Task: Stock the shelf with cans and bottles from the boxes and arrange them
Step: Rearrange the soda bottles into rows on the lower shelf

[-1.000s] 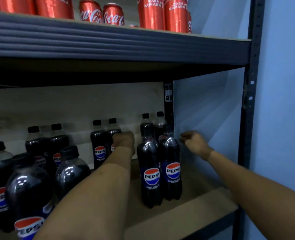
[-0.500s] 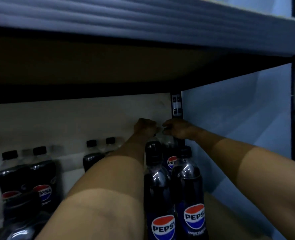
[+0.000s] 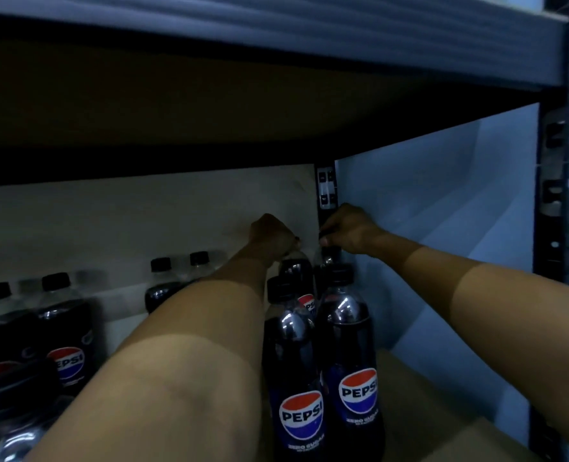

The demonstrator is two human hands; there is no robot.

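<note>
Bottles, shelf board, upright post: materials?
Bottles: clear glossy plastic by the look, bright highlights on the shoulders, dark cola inside, black caps. Shelf board: matte brown, likely particleboard or wood; grain unclear. Post: dark painted metal, judging by its punched slots.

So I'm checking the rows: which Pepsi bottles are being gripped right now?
The two rearmost bottles of the right-hand column, by the back post: left hand and right hand grip their caps.
</note>
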